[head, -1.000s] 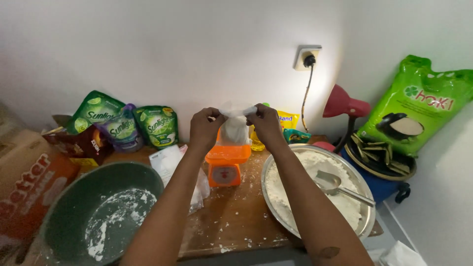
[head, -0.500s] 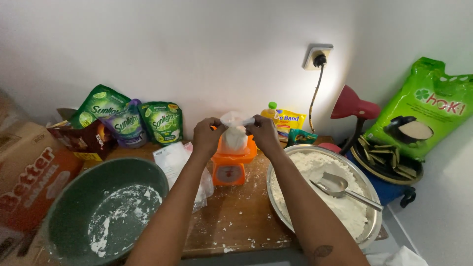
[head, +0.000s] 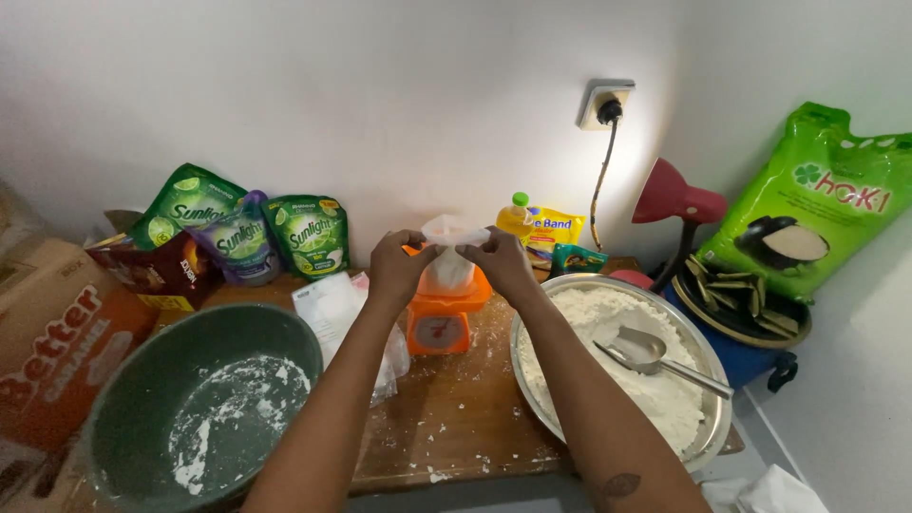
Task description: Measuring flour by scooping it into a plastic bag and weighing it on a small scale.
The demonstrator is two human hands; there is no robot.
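Both hands stay up at the mouth of a small clear plastic bag [head: 448, 249] that stands on the tray of an orange kitchen scale [head: 439, 318], much as they did a second ago. The left hand [head: 397, 268] pinches the left edge of the bag's opening between thumb and fingers, and the right hand [head: 503, 263] pinches the right edge the same way, so each grip is narrow and closed on thin plastic. What differs from half a second ago is slight: the hands sit a little closer to the bag's top and the mouth looks drawn into a flat band between them instead of hanging loose. The bag holds a white powder, seemingly the same flour that fills the wide metal basin [head: 714, 446] on the right, where a metal scoop [head: 642, 351] lies with its handle pointing toward the rim. My reading is that filling is done for this portion and the work has moved on to closing the bag while it rests on the scale. A dark green bowl [head: 133, 408] dusted with flour sits at the left, and flour crumbs speckle the wooden table [head: 456, 418].
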